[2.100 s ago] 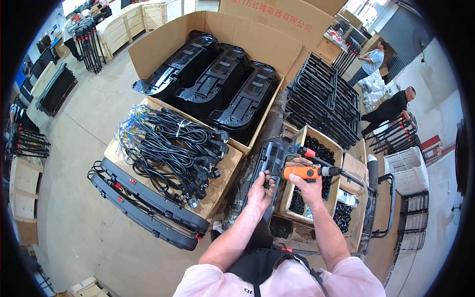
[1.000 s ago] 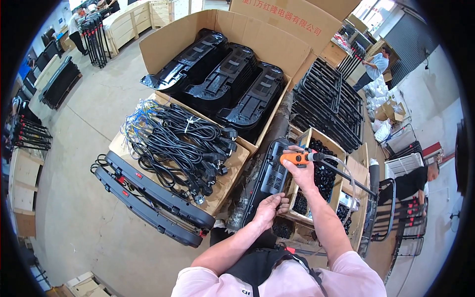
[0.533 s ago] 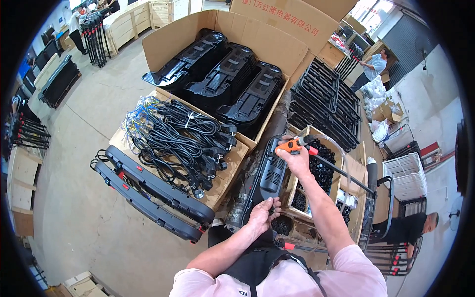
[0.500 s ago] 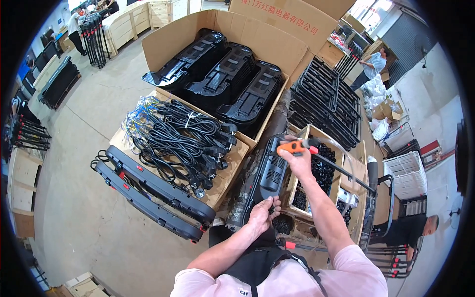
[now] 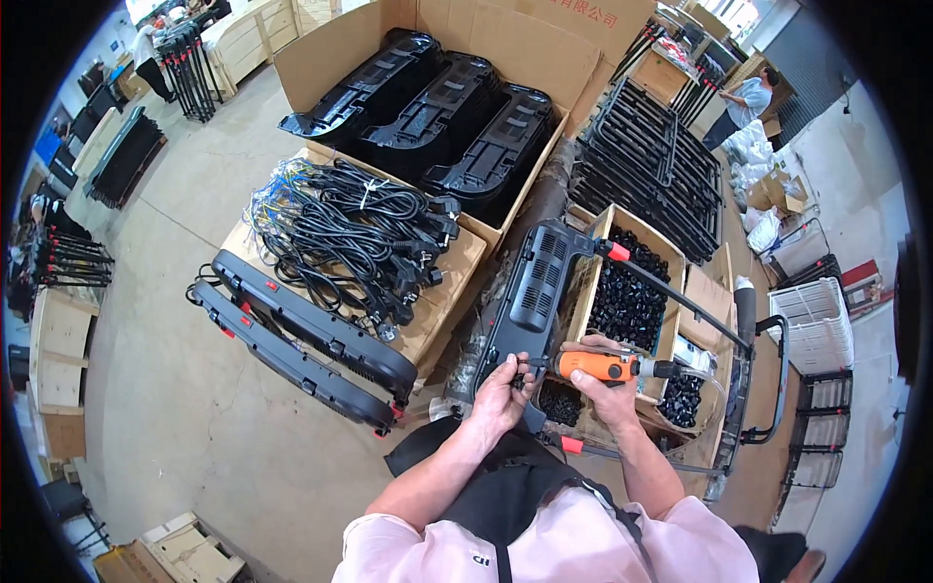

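Observation:
My right hand (image 5: 610,396) grips an orange power screwdriver (image 5: 593,365) with a clear hose at its back end. The tool lies level, its tip pointing left. Closed fingers of my left hand (image 5: 498,396) hold small dark pieces that look like screws (image 5: 519,382), right at the screwdriver's tip. Beneath both hands is a long black plastic housing (image 5: 537,296) with vent slots. It joins a black tube frame (image 5: 680,299) with red clips. My left hand covers part of the housing's near end.
Wooden bins (image 5: 632,282) of small black parts stand right of the housing. Bundled black power cords (image 5: 360,243) cover a carton at left, with two long black housings (image 5: 311,340) beside it. A large box (image 5: 330,49) holds black shells. A person (image 5: 748,102) stands far right.
My right hand has brought the screwdriver from the housing's far end back beside my left hand, turning its tip leftward. The view has shifted slightly; my left hand stays near the housing's near end.

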`<state>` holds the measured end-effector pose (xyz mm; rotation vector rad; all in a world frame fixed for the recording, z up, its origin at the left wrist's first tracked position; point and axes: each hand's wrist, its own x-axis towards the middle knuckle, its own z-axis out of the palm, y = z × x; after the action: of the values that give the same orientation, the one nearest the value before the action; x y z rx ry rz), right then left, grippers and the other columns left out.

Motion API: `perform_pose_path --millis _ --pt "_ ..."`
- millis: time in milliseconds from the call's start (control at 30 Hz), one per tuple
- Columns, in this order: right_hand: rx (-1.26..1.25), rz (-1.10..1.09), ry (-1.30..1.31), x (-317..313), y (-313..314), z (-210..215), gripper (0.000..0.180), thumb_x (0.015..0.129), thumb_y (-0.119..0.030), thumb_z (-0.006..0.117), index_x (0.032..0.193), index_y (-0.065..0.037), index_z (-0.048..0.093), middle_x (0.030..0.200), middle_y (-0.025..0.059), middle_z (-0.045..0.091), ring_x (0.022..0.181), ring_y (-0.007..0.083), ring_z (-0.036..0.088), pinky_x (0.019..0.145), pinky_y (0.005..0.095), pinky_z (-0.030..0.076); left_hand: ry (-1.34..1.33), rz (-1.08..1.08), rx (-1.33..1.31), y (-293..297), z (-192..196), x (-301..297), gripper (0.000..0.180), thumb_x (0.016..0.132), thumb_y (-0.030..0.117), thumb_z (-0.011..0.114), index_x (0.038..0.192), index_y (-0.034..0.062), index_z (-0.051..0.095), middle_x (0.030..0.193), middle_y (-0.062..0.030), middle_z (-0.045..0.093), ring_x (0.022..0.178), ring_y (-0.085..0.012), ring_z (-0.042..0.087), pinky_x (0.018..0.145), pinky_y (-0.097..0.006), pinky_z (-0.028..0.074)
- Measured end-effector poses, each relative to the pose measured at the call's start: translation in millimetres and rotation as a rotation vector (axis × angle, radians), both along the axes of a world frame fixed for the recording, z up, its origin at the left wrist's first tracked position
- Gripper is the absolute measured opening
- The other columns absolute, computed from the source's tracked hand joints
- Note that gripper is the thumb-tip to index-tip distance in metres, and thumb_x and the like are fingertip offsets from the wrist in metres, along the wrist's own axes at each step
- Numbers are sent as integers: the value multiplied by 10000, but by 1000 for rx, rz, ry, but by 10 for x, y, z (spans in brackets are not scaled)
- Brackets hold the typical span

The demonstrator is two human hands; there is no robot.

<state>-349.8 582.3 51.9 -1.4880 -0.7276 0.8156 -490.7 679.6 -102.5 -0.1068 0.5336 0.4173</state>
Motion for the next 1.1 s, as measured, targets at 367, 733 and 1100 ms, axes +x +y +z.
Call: perform_pose_path --millis 367,733,1100 --pt "58 132 80 113 -137 -142 542 897 -93 801 1369 10 556 1313 172 692 1203 224 669 1062 382 538 -71 105 115 -478 125 -20 396 1121 354 532 1375 53 577 1031 -34 648 910 -163 611 833 -315 530" --pt "118 167 -7 121 431 -477 528 872 -86 822 1346 5 609 1251 139 713 1149 181 681 1034 339 546 133 -23 211 -746 120 -326 255 1111 297 574 1158 72 684 923 -7 689 785 -145 662 715 -288 564" --pt "17 216 -203 -54 628 -376 478 864 -68 822 1295 10 632 1216 122 727 1104 173 684 1000 337 554 225 5 348 -574 101 -550 261 1103 254 593 1268 70 678 924 -10 680 778 -123 652 687 -267 547"
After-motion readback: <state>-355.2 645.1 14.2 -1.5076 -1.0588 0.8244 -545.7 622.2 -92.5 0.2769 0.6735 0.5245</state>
